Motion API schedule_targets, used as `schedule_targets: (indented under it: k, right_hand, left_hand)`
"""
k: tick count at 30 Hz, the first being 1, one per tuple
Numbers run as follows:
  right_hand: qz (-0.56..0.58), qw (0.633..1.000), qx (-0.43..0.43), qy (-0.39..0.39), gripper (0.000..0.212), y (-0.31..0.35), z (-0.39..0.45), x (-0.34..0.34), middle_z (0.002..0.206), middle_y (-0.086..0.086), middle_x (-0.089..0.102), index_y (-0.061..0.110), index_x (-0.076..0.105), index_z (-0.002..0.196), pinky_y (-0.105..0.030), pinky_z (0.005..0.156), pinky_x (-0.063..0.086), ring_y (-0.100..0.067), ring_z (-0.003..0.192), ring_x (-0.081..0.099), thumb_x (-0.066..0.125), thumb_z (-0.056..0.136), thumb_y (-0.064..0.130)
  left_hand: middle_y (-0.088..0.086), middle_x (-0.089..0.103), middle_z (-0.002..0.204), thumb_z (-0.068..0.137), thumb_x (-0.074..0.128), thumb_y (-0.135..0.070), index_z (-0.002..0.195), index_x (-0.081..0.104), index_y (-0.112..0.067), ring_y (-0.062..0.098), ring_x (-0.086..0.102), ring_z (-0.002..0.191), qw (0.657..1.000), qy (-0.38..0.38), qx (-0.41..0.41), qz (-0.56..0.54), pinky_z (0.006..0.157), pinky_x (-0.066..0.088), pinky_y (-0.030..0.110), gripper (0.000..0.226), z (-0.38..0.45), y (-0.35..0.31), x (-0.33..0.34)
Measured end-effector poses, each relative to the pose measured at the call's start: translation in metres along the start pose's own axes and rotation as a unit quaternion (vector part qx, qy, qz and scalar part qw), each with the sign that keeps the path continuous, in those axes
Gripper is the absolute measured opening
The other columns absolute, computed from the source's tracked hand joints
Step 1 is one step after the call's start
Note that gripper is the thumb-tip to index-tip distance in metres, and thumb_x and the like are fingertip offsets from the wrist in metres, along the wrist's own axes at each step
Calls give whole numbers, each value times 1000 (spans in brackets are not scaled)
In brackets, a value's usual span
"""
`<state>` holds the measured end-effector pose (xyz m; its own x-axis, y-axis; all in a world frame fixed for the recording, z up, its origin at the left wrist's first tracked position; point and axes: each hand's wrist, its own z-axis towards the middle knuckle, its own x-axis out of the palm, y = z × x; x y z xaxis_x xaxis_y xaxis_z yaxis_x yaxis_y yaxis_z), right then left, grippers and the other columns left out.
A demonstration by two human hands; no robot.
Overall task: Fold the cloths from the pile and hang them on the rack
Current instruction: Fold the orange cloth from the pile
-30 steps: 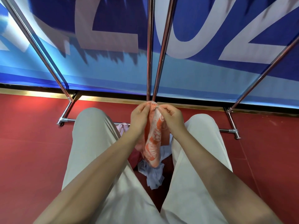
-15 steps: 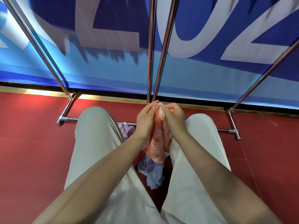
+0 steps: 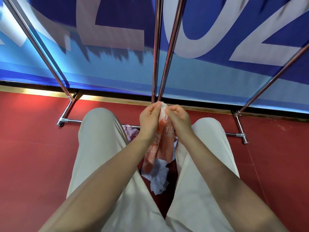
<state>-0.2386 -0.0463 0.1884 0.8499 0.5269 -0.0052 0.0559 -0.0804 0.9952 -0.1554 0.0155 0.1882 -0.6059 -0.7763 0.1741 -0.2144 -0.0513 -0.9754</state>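
Nearest us, a pale cloth point(image 3: 158, 178) lies on the floor between our legs, below the rack point(image 3: 156, 52). Above it, our left hand point(image 3: 149, 120) and right hand point(image 3: 179, 118) pinch the orange cloth's point(image 3: 163, 139) top edge, just before the rack's two middle bars.

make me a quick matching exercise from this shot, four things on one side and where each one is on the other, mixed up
Things:
1. orange patterned cloth
2. pale blue cloth
3. pink cloth
4. rack

Places:
A. on the red floor between the legs
B. peeking out beside the left knee
C. pinched at its top by the left hand and right hand
D. standing before the blue banner

Pairs: 1-C, 2-A, 3-B, 4-D
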Motion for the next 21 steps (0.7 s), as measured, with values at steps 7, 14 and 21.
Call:
schedule_targets:
  k: [7, 14, 21]
  right_hand:
    - [-148, 983, -71, 77, 5, -16, 0, -18, 80, -3, 63, 11, 65, 87, -19, 67, 46, -6, 72, 56, 63, 91, 13]
    - [-217, 969, -49, 112, 21, -42, -9, -30, 50, 14, 46, 17, 60, 79, -23, 54, 31, -2, 48, 38, 55, 97, 27]
    - [-271, 953, -32, 133, 29, -60, -12, -51, 49, 9, 36, 13, 53, 72, -23, 50, 26, -4, 46, 31, 55, 97, 29]
  left_hand:
    - [1, 68, 77, 98, 51, -20, 86, 69, -13, 11, 62, 71, 999, -38, -6, -27, 68, 49, 26, 23, 21, -16, -21]
    - [2, 69, 80, 95, 53, -23, 84, 70, -19, 18, 62, 79, 1000, -23, 5, -11, 77, 50, 34, 20, 32, -15, -41]
    - [-4, 62, 75, 96, 47, -14, 82, 61, -20, 13, 55, 73, 995, -86, 45, 27, 70, 45, 28, 21, 42, -21, -69]
